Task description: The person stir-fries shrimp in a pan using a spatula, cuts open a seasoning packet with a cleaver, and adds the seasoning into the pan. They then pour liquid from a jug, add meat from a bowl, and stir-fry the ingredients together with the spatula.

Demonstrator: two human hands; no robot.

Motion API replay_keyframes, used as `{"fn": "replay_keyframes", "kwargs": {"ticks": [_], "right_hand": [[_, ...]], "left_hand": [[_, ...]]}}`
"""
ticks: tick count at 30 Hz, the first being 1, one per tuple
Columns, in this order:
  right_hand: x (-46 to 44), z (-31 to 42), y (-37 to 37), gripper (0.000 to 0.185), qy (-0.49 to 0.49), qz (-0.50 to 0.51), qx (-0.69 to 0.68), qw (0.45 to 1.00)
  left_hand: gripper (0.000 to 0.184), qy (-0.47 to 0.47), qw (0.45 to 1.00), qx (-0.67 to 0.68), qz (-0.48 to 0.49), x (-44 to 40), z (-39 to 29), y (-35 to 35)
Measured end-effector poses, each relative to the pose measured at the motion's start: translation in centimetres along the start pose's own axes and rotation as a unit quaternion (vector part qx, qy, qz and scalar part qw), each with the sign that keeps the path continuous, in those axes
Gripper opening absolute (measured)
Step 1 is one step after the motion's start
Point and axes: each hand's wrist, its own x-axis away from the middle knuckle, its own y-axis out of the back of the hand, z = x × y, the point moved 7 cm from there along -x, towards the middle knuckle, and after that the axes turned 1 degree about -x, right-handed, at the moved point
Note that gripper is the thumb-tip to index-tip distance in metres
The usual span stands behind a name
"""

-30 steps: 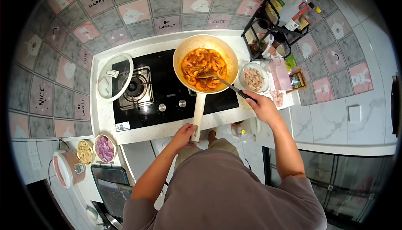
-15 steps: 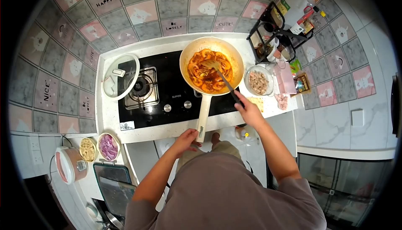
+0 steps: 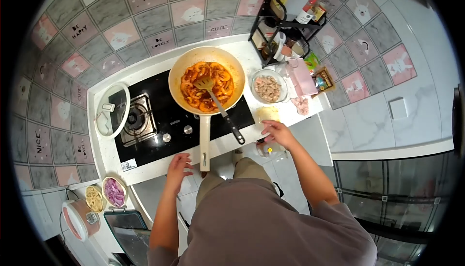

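Observation:
The cream pan (image 3: 175,67) stands at the right part of the black stove, holding shrimp in red sauce (image 3: 223,79). A slotted spatula (image 3: 219,102) lies in it, head on the shrimp, black handle across the rim. My left hand (image 3: 179,170) is open and holds nothing, just left of the pan handle (image 3: 205,142). My right hand (image 3: 277,133) is open over the counter's front edge, right of the spatula handle, nearest a small yellowish item (image 3: 268,115) whose kind I cannot make out. Behind that is a glass bowl of pale pieces (image 3: 267,88).
A glass lid (image 3: 113,110) leans by the left burner (image 3: 137,119). A black rack (image 3: 266,38) with bottles and a pink box (image 3: 301,77) stand at the right. Bowls of purple onion (image 3: 114,192) and beige pieces (image 3: 94,198) sit at lower left, beside a cutting board (image 3: 127,229).
My right hand has let go of the spatula and moved away rightward. My left hand has left the pan handle. The spatula rests in the pan, and the view has turned.

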Motion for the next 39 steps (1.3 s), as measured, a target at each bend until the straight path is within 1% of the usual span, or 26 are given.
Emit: {"fn": "replay_keyframes", "kwargs": {"ticks": [2, 3, 5, 6, 8, 9, 10, 12, 14, 16, 18, 20, 21, 22, 23, 24, 26, 27, 29, 30, 31, 32, 33, 35, 38, 39], "right_hand": [[-3.2, -3.7, 4.2, 0.039, -0.073, -0.095, -0.174, 0.977], [-5.2, -4.9, 5.3, 0.039, -0.070, -0.093, -0.175, 0.978], [-8.3, -7.1, 9.3, 0.041, -0.042, -0.256, -0.277, 0.925], [-10.0, -7.6, 10.2, 0.041, -0.042, -0.252, -0.278, 0.926], [-12.4, -7.8, 12.8, 0.045, -0.056, -0.321, -0.219, 0.920], [-13.2, -7.5, 13.4, 0.037, -0.072, -0.323, -0.216, 0.919], [-14.0, -7.4, 14.2, 0.037, -0.073, -0.316, -0.215, 0.921], [-16.1, -6.6, 14.8, 0.035, -0.065, -0.233, -0.217, 0.946], [-17.4, -6.0, 15.4, 0.030, -0.085, -0.213, -0.206, 0.951], [-18.3, -5.6, 15.5, 0.031, -0.071, -0.114, -0.218, 0.967], [-18.3, -5.8, 16.1, 0.031, -0.062, -0.098, -0.229, 0.966], [-18.6, -5.6, 15.9, 0.033, -0.062, -0.035, -0.230, 0.970], [-18.4, -5.2, 15.7, 0.033, -0.063, -0.028, -0.228, 0.971], [-18.2, -5.0, 15.6, 0.035, -0.064, -0.028, -0.267, 0.961], [-17.9, -4.7, 15.4, 0.036, -0.066, -0.028, -0.306, 0.949], [-17.6, -4.4, 14.9, 0.036, -0.067, -0.023, -0.304, 0.950], [-17.1, -3.6, 14.8, 0.032, -0.037, -0.077, -0.329, 0.940], [-17.3, -3.9, 14.8, 0.032, -0.036, -0.072, -0.327, 0.942], [-17.0, -4.7, 14.7, 0.047, -0.049, -0.048, -0.337, 0.939], [-16.5, -5.1, 15.0, 0.047, -0.049, -0.041, -0.332, 0.941], [-15.5, -4.8, 14.9, 0.058, -0.031, -0.005, -0.340, 0.940], [-14.6, -3.9, 14.4, 0.071, -0.015, 0.035, -0.348, 0.937], [-13.3, -2.4, 13.9, 0.071, -0.016, 0.050, -0.344, 0.938], [-10.4, 0.7, 12.8, 0.091, -0.056, 0.102, -0.373, 0.921], [-8.9, 1.1, 12.3, 0.092, -0.068, 0.139, -0.317, 0.936], [-7.7, 2.3, 11.9, 0.093, -0.084, 0.129, -0.292, 0.944]], "left_hand": [[0.027, -0.029, 0.998, -0.013, -0.052, 0.7, -1.8, 0.6], [0.025, -0.052, 0.996, -0.012, -0.073, 1.2, -2.7, 0.6], [0.024, -0.068, 0.994, 0.026, -0.087, 2.2, -4.1, -0.1], [0.022, -0.075, 0.992, 0.041, -0.095, 2.7, -4.8, -0.7], [0.022, -0.078, 0.993, 0.027, -0.080, 3.9, -6.7, -3.3], [0.023, -0.078, 0.995, 0.016, -0.061, 4.4, -7.5, -4.8], [0.023, -0.077, 0.995, 0.016, -0.069, 5.0, -8.1, -6.0], [0.027, -0.080, 0.995, -0.051, -0.009, 5.7, -8.9, -9.7], [0.027, -0.076, 0.996, -0.044, 0.025, 6.2, -9.1, -12.6], [0.024, -0.063, 0.995, -0.049, 0.060, 6.2, -8.4, -14.6], [0.024, -0.058, 0.995, -0.043, 0.073, 6.0, -7.5, -16.0], [0.025, -0.057, 0.994, -0.036, 0.085, 6.1, -7.1, -17.2], [0.025, -0.037, 0.995, -0.036, 0.090, 6.2, -6.8, -17.8], [0.026, -0.018, 0.995, -0.036, 0.095, 6.2, -6.6, -18.3], [0.027, -0.010, 0.994, -0.046, 0.102, 6.3, -6.8, -18.7], [0.027, -0.010, 0.994, -0.045, 0.098, 6.2, -6.7, -18.9], [0.027, -0.013, 0.993, -0.047, 0.109, 5.8, -6.6, -19.5], [0.027, -0.015, 0.993, -0.045, 0.104, 5.7, -7.0, -19.7], [0.027, 0.003, 0.992, -0.056, 0.114, 5.9, -7.4, -20.4], [0.027, 0.001, 0.993, -0.052, 0.107, 5.8, -7.4, -20.5], [0.027, -0.011, 0.992, -0.050, 0.116, 5.7, -7.5, -20.6], [0.027, -0.023, 0.991, -0.049, 0.122, 5.8, -7.5, -20.6], [0.027, -0.025, 0.993, -0.046, 0.107, 5.7, -7.4, -20.3], [0.026, -0.030, 0.994, -0.058, 0.092, 5.3, -7.3, -20.0], [0.026, -0.003, 0.995, -0.061, 0.075, 5.0, -6.6, -19.3], [0.027, 0.003, 0.994, -0.066, 0.085, 5.0, -6.7, -19.2]]}}
